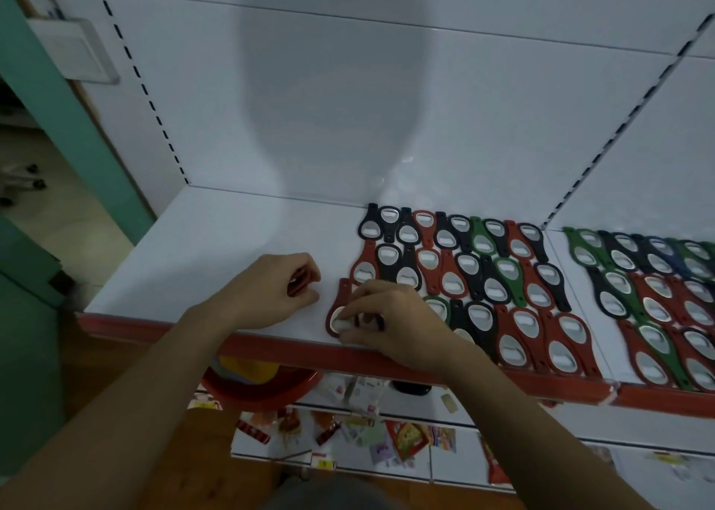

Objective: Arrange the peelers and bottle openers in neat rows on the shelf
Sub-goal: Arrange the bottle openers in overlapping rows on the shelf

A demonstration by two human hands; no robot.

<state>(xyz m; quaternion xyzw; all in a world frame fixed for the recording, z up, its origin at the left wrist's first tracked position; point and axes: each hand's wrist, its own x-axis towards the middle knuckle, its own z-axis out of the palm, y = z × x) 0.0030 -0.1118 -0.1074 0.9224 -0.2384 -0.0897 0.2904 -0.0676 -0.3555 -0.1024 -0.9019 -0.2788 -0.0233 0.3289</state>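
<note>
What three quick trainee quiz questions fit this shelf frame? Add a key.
1. True or false: the left hand holds nothing.
2. The bottle opener that the right hand pinches near the shelf's front edge is: A red, B green, C black.
3. Fill in: the bare part of the shelf lies to the ___ of the laid rows.
Key: 1 false, it grips red bottle openers; 2 A; 3 left.

Left hand [271, 289], right hand [390, 316], bare forearms [147, 386], grey garment [329, 496] below.
</note>
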